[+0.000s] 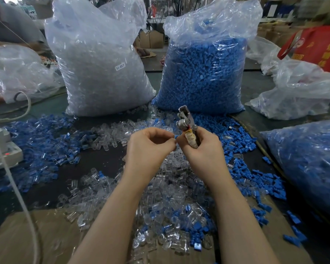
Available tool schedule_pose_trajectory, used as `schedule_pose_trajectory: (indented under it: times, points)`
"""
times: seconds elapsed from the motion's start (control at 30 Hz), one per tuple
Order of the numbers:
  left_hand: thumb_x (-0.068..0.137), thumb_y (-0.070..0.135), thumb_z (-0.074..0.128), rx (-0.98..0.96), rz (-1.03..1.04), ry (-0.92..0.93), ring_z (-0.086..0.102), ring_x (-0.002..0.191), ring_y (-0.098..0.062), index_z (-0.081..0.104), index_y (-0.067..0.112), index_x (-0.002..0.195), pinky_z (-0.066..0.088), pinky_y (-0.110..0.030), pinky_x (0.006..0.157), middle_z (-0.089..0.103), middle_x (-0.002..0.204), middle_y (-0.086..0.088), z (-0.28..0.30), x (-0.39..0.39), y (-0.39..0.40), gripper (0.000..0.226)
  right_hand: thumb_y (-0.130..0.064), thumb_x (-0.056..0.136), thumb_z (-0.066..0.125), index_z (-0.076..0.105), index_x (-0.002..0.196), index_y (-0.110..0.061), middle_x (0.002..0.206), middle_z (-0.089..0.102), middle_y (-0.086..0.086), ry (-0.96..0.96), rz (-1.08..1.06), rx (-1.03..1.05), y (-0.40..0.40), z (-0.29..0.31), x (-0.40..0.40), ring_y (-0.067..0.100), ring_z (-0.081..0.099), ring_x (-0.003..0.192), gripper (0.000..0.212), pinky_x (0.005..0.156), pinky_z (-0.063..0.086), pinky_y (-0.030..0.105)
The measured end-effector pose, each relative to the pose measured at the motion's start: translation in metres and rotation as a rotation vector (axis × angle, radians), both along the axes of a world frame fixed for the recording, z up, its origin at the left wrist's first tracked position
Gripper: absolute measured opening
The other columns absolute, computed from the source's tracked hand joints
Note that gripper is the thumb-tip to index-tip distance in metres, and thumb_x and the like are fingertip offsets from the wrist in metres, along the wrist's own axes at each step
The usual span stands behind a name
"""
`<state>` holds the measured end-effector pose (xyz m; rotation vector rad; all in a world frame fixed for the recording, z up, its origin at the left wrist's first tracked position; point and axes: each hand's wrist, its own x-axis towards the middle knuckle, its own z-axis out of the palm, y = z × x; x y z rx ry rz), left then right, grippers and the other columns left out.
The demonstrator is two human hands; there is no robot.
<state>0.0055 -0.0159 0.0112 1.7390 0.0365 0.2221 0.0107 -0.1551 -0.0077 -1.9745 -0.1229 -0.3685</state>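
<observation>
My right hand [202,147] grips a metal plier-like tool [185,121] by its tape-wrapped handle, jaws pointing up. My left hand [151,145] is curled just left of it, fingertips pinching a small blue plastic piece [176,137] between the two hands. Both hands hover above a heap of loose clear plastic pieces [160,202] and blue plastic pieces [255,178] spread over the dark table. What else lies inside my left hand is hidden.
A tall bag of clear pieces [101,73] and a tall bag of blue pieces [204,73] stand behind the hands. Another blue-filled bag [309,164] lies right. A power strip [6,151] with cable sits left. Cardboard [36,235] covers the near edge.
</observation>
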Motion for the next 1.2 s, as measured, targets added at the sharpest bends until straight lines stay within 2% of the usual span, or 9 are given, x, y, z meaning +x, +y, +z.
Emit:
schedule_pose_trajectory:
  times: [0.1, 0.17, 0.3, 0.47, 0.57, 0.73, 0.93, 1.03, 1.2]
  points:
    - [0.077, 0.009, 0.078, 0.033, 0.009, -0.014, 0.07, 0.068, -0.01, 0.073, 0.022, 0.075, 0.05, -0.024, 0.061, 0.073, 0.068, 0.004, -0.0012, 0.0004, 0.0008, 0.014, -0.027, 0.085, 0.067, 0.065, 0.083, -0.019, 0.067, 0.063, -0.004, 0.028, 0.018, 0.01, 0.0003, 0.0001, -0.0006, 0.016, 0.057, 0.063, 0.009, 0.059, 0.049, 0.042]
    - [0.076, 0.012, 0.081, 0.047, 0.029, -0.033, 0.07, 0.067, -0.01, 0.072, 0.021, 0.074, 0.054, -0.025, 0.061, 0.073, 0.068, 0.004, -0.0015, 0.0003, 0.0011, 0.012, -0.032, 0.08, 0.063, 0.066, 0.084, -0.019, 0.069, 0.065, -0.002, 0.048, 0.031, 0.026, 0.0014, 0.0013, -0.0017, 0.02, 0.059, 0.066, 0.015, 0.061, 0.051, 0.047]
    - [0.08, 0.01, 0.079, 0.042, 0.044, -0.065, 0.072, 0.068, -0.011, 0.071, 0.017, 0.077, 0.058, -0.026, 0.068, 0.073, 0.069, 0.003, -0.0021, 0.0008, 0.0022, 0.011, -0.035, 0.074, 0.06, 0.068, 0.085, -0.025, 0.075, 0.069, -0.004, 0.081, 0.068, 0.079, 0.0033, 0.0026, -0.0029, 0.021, 0.063, 0.072, 0.016, 0.067, 0.054, 0.046]
    - [0.085, 0.002, 0.072, -0.124, 0.0, -0.076, 0.069, 0.065, -0.006, 0.068, 0.01, 0.083, 0.053, -0.015, 0.063, 0.071, 0.069, 0.001, -0.0011, 0.0012, 0.0045, 0.009, -0.036, 0.074, 0.06, 0.067, 0.084, -0.022, 0.076, 0.068, -0.001, 0.095, 0.059, 0.038, -0.0015, 0.0013, -0.001, 0.024, 0.062, 0.072, 0.019, 0.069, 0.055, 0.052]
    - [0.087, 0.0, 0.069, -0.2, -0.033, -0.104, 0.069, 0.069, -0.009, 0.067, 0.011, 0.083, 0.053, -0.016, 0.065, 0.071, 0.071, 0.002, -0.0005, 0.0015, 0.0063, 0.011, -0.037, 0.073, 0.06, 0.067, 0.085, -0.023, 0.078, 0.069, -0.003, 0.109, 0.073, -0.02, -0.0043, 0.0007, -0.0013, 0.022, 0.064, 0.076, 0.02, 0.073, 0.055, 0.051]
    - [0.087, -0.003, 0.066, -0.274, -0.054, -0.151, 0.069, 0.073, -0.012, 0.066, 0.011, 0.082, 0.054, -0.018, 0.07, 0.071, 0.072, 0.004, -0.0011, 0.002, 0.0065, 0.015, -0.034, 0.073, 0.06, 0.064, 0.09, -0.015, 0.081, 0.067, 0.007, 0.135, 0.138, -0.103, -0.0046, 0.0004, -0.0024, 0.032, 0.061, 0.08, 0.026, 0.076, 0.052, 0.056]
    - [0.088, -0.004, 0.064, -0.258, -0.09, -0.207, 0.067, 0.072, -0.006, 0.065, 0.011, 0.083, 0.053, -0.016, 0.068, 0.07, 0.07, 0.006, -0.0006, 0.0004, 0.0079, 0.016, -0.025, 0.078, 0.064, 0.062, 0.091, -0.014, 0.079, 0.064, 0.01, 0.154, 0.177, -0.122, -0.0046, 0.001, -0.0041, 0.033, 0.058, 0.075, 0.017, 0.07, 0.05, 0.052]
    - [0.088, -0.005, 0.064, -0.25, -0.106, -0.223, 0.066, 0.071, -0.005, 0.065, 0.01, 0.083, 0.053, -0.015, 0.068, 0.069, 0.07, 0.007, -0.0001, -0.0003, 0.0077, 0.015, -0.019, 0.083, 0.066, 0.062, 0.092, -0.015, 0.079, 0.066, 0.007, 0.154, 0.173, -0.15, -0.006, -0.0005, -0.0031, 0.03, 0.06, 0.076, 0.011, 0.072, 0.052, 0.053]
    - [0.088, -0.004, 0.064, -0.262, -0.156, -0.234, 0.066, 0.072, -0.005, 0.065, 0.01, 0.085, 0.052, -0.015, 0.068, 0.07, 0.072, 0.007, 0.0006, -0.0023, 0.0082, 0.014, -0.032, 0.071, 0.057, 0.062, 0.093, -0.018, 0.082, 0.067, 0.004, 0.154, 0.164, -0.159, -0.0045, 0.0019, -0.0048, 0.028, 0.062, 0.08, 0.026, 0.076, 0.052, 0.053]
